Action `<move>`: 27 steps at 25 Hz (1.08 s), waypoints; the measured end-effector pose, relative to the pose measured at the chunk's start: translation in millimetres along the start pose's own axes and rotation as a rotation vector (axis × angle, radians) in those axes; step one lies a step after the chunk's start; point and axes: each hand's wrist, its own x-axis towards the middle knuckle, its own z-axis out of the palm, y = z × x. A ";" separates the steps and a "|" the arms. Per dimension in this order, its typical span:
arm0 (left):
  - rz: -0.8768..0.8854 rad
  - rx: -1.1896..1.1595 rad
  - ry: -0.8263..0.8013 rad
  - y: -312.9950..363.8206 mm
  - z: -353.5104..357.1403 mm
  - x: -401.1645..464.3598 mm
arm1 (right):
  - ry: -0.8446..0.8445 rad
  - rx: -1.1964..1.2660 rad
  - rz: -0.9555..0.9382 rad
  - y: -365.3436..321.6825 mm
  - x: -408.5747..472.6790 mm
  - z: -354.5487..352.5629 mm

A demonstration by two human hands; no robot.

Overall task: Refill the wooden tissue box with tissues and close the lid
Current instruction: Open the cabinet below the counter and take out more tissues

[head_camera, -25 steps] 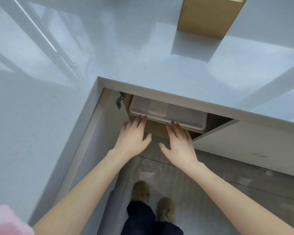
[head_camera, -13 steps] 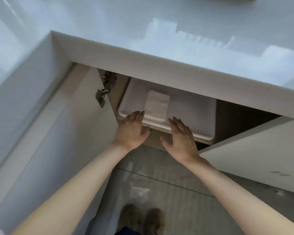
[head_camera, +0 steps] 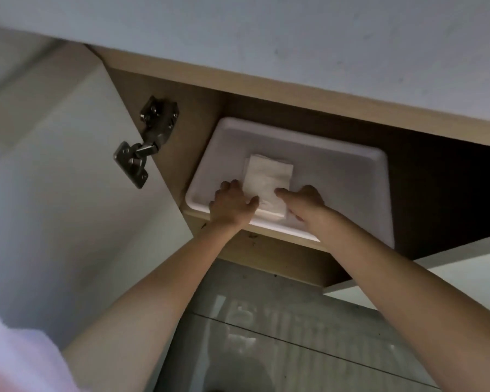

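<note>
Pale countertop (head_camera: 294, 32) fills the top of the frame, its front edge running from upper left down toward the right, with an open wooden cabinet (head_camera: 198, 114) beneath it. At the far lower left a blurred pink sleeve (head_camera: 14, 360) shows. Above it, the white cabinet door (head_camera: 54, 179) stands swung open across the left of the frame, held to the cabinet's side wall by a metal hinge (head_camera: 147, 142) at left of centre.

Just right of the hinge, a white plastic bin (head_camera: 337, 176) sits on the cabinet shelf (head_camera: 269, 247), its near rim at the shelf's front edge. A stack of folded white tissues (head_camera: 268, 176) lies in the bin, left of its middle and close to the near rim.

Both bare forearms reach up from the bottom of the frame into the bin. The left hand (head_camera: 232, 205) rests at the left edge of the tissues, fingers curled and thumb pointing right onto the stack's lower left corner. The right hand (head_camera: 306, 202) rests at the stack's right edge, thumb stretched left across the lower part of the tissues. The two hands flank the stack and touch it; whether either has closed on it cannot be told, as the fingertips are hidden.

Right of the bin the cabinet interior is dark. Grey floor (head_camera: 309, 349) shows below, between the arms
</note>
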 end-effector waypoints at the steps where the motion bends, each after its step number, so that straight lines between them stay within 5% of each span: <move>1: 0.014 0.000 0.025 -0.4 3.7 0.2 | -0.016 0.055 0.031 -3.2 3.0 1.5; 8: 0.019 -0.138 0.048 -3.3 9.1 2.2 | -0.021 0.364 0.133 -7.3 7.8 15.9; 16: -0.060 -0.414 0.039 13.2 -12.9 -27.4 | 0.087 0.528 0.024 -7.9 -33.3 11.9; 23: -0.373 -1.025 -0.238 18.4 -58.9 -109.0 | -0.100 0.574 0.052 -3.0 -119.4 -12.2; 27: -0.416 -1.192 -0.258 17.4 -84.0 -149.4 | -0.276 0.564 0.012 5.5 -167.4 -24.1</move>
